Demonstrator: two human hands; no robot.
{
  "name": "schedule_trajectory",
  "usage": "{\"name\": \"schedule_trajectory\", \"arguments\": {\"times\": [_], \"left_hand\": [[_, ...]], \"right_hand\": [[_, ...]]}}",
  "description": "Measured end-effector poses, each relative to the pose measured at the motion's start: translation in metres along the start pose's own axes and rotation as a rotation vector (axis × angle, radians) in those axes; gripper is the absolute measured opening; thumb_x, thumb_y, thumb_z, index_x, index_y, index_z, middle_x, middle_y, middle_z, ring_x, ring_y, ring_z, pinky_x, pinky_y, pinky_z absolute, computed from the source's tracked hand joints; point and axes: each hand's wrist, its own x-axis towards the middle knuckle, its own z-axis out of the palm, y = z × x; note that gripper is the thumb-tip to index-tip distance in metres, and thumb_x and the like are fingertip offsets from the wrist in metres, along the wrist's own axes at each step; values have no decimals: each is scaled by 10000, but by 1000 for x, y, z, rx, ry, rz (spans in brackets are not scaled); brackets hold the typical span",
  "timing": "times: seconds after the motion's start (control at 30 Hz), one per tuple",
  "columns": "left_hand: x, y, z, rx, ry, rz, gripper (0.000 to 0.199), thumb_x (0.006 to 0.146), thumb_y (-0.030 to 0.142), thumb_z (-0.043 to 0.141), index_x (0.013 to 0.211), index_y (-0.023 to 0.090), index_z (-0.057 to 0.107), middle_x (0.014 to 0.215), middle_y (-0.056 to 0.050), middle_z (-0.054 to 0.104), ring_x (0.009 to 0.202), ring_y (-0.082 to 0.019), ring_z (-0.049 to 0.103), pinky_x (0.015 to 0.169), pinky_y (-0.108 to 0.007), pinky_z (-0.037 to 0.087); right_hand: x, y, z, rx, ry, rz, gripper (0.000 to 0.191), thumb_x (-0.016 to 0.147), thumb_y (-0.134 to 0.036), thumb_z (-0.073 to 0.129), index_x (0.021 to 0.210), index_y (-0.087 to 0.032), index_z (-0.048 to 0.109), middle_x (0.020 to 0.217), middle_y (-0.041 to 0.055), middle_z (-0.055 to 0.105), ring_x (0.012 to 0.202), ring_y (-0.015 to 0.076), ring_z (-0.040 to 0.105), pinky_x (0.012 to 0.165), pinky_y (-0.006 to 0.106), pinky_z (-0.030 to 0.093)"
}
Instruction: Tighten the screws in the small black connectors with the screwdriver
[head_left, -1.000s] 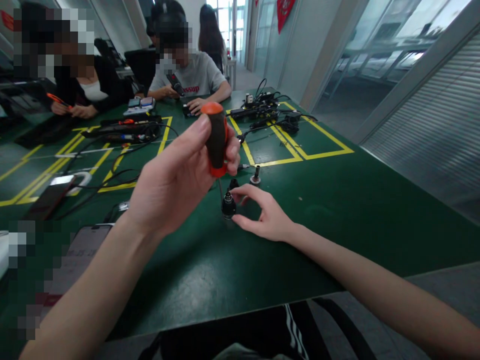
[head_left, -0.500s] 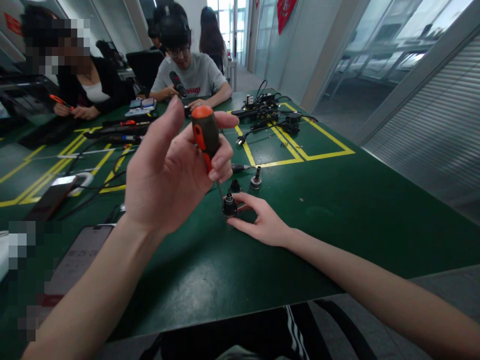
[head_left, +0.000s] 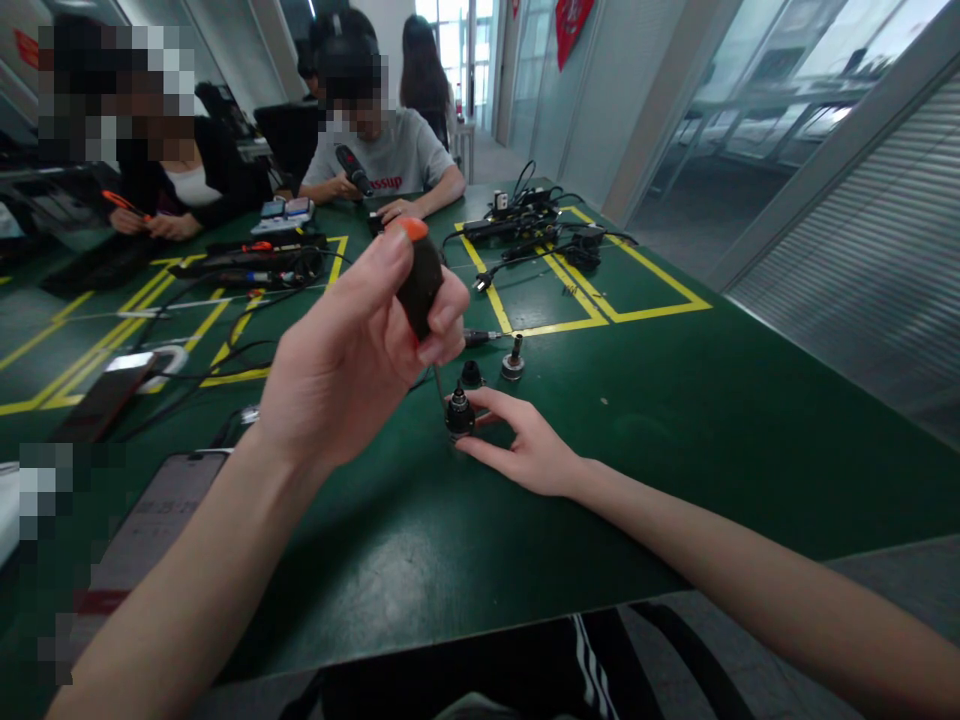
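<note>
A screwdriver [head_left: 421, 285] with a dark handle and orange end is in my left hand [head_left: 352, 350], its thin shaft pointing down. The shaft reaches the left side of a black round metal part [head_left: 460, 415] standing on the green table. Thumb and fingers of my right hand [head_left: 525, 445] pinch that part from the right. Just behind it stands a small black cone-shaped piece [head_left: 471, 374]. A silver and black piece with an upright stem [head_left: 513, 360] stands a little farther right. The exact spot where the screwdriver tip touches is too small to tell.
A dark cable plug [head_left: 481, 337] lies behind the parts. Tangled cables and adapters [head_left: 529, 220] lie farther back. Phones [head_left: 161, 510] and cords are on the left of the table [head_left: 390, 560]. Two people work across it, one holding a dark tool [head_left: 354, 170].
My left thumb has come down onto the top of the screwdriver handle, and the handle has turned in the fingers. My right hand and the black part stay in place.
</note>
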Motion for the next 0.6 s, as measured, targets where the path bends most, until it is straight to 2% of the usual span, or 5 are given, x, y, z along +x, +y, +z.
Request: {"name": "schedule_trajectory", "arguments": {"times": [0.1,0.17,0.4,0.5,0.6], "left_hand": [[1,3,1,11,24,-21,532,1128,408,221,993,115,644,616,11,479,540,-98,417,546,-226,381],[2,3,1,-2,46,-31,567,1128,442,233,951,112,659,618,10,466,540,-95,404,546,-227,379],[1,-1,-5,11,-22,32,232,1064,270,505,890,155,605,775,-6,608,665,-97,579,661,-230,494],[0,-2,-8,27,-80,52,157,1022,267,596,902,166,600,684,25,574,576,-86,498,585,-221,429],[1,-1,-8,13,-84,54,191,1042,295,554,915,163,610,633,36,500,540,-90,405,541,-231,362]], "right_hand": [[0,1,0,3,5,-3,394,965,-268,730,1343,-207,641,1219,110,761,1074,240,760,859,391,699],[0,1,1,-1,13,-8,393,965,-275,733,1341,-208,644,1219,111,760,1070,242,761,853,391,700],[0,1,0,-29,0,-7,372,979,-268,724,1329,-179,634,1204,124,759,1058,233,762,869,381,698],[0,1,0,-29,-8,-3,362,992,-274,709,1334,-189,627,1223,124,756,1082,235,762,889,386,696],[0,0,0,-34,-29,1,351,1012,-267,679,1347,-179,619,1251,135,749,1103,236,755,922,394,686]]}}
